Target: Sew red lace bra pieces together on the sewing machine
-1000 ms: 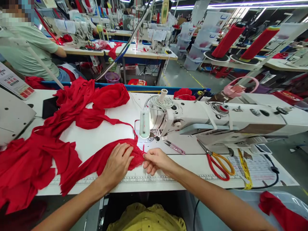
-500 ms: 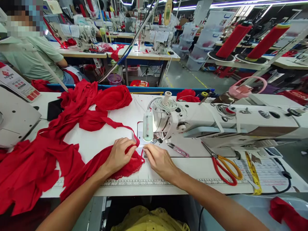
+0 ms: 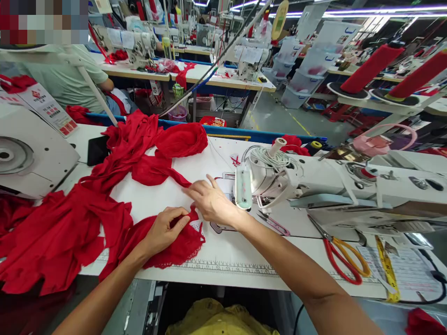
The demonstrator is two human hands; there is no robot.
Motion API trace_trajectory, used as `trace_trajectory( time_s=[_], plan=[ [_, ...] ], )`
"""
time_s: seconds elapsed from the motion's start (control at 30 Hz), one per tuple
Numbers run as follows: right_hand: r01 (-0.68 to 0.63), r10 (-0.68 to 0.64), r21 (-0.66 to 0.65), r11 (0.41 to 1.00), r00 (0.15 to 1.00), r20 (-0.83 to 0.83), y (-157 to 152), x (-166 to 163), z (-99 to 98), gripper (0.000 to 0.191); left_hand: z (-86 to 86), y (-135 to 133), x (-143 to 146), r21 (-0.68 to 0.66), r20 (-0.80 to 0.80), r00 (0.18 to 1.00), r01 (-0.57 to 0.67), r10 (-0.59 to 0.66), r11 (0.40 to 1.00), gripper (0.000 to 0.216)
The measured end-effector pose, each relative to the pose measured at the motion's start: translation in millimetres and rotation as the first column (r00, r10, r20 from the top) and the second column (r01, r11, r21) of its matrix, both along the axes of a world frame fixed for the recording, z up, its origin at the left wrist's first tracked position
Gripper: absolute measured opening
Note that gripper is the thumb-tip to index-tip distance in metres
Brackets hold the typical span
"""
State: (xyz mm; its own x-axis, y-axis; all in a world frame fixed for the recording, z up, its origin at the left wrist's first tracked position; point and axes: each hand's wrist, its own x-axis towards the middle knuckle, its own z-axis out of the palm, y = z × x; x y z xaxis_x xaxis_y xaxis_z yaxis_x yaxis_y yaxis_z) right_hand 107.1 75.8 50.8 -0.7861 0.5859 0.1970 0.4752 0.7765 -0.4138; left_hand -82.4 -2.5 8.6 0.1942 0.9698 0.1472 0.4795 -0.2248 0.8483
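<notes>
My left hand is closed, pinching the top edge of a red lace piece that lies on the white table just left of the needle. My right hand reaches across to the left, fingers pinched on a narrow red strap that runs back to the fabric pile. The white sewing machine stands right of both hands, its needle end next to my right wrist. A heap of red fabric spreads over the table's left side.
Red-and-orange scissors, small thread snips and a yellow tape measure lie right of the needle. Another machine's end sits at far left beside a dark phone. A person in a green shirt sits behind; red thread cones stand at back right.
My right hand left the lace's right edge and moved up and left onto the strap. My left hand shifted from pressing flat to pinching the lace. The view swung left.
</notes>
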Motion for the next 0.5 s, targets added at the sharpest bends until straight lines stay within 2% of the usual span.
trace_trajectory(
  time_s=[0.07, 0.13, 0.17, 0.23, 0.27, 0.3, 0.33, 0.4, 0.5],
  plan=[
    [0.209, -0.208, -0.006, 0.978, 0.97, -0.129, -0.8, -3.3, -5.9, 0.054, 3.4, 0.2, 2.1, -0.055, 0.027, 0.999, -0.042, 0.043, 0.998, 0.021],
    [0.338, -0.395, -0.238, 0.911, 0.881, -0.261, -6.1, -3.3, -10.8, 0.046, 7.0, 0.6, 2.9, -0.122, 0.131, 0.988, -0.066, 0.082, 0.99, 0.025],
    [0.347, -0.478, -0.405, 0.846, 0.83, -0.286, -10.0, -2.3, -12.1, 0.038, 8.8, 0.8, 2.9, -0.155, 0.193, 0.977, -0.066, 0.096, 0.986, 0.027],
    [0.26, -0.591, -0.708, 0.656, 0.761, -0.268, -19.8, 0.3, -11.6, 0.029, 12.0, 1.4, 2.8, -0.199, 0.284, 0.952, -0.061, 0.118, 0.978, 0.029],
    [0.188, -0.621, -0.81, 0.556, 0.741, -0.255, -25.2, 1.7, -10.1, 0.032, 13.4, 1.9, 3.2, -0.208, 0.305, 0.943, -0.067, 0.13, 0.976, 0.029],
    [0.12, -0.645, -0.872, 0.474, 0.721, -0.252, -30.7, 2.9, -8.3, 0.036, 14.7, 2.6, 3.9, -0.213, 0.314, 0.939, -0.075, 0.141, 0.974, 0.029],
    [0.064, -0.659, -0.903, 0.425, 0.706, -0.26, -36.3, 3.9, -6.7, 0.041, 15.9, 3.4, 4.9, -0.215, 0.317, 0.937, -0.077, 0.144, 0.974, 0.029],
    [0.008, -0.664, -0.909, 0.417, 0.685, -0.298, -46.4, 5.4, -5.5, 0.051, 18.8, 5.7, 7.2, -0.216, 0.326, 0.936, -0.06, 0.13, 0.975, 0.03],
    [-0.008, -0.656, -0.884, 0.468, 0.667, -0.353, -55.8, 7.9, -9.9, 0.057, 25.8, 10.1, 9.6, -0.276, 0.359, 0.928, 0.005, 0.099, 0.961, 0.032]
  ],
)
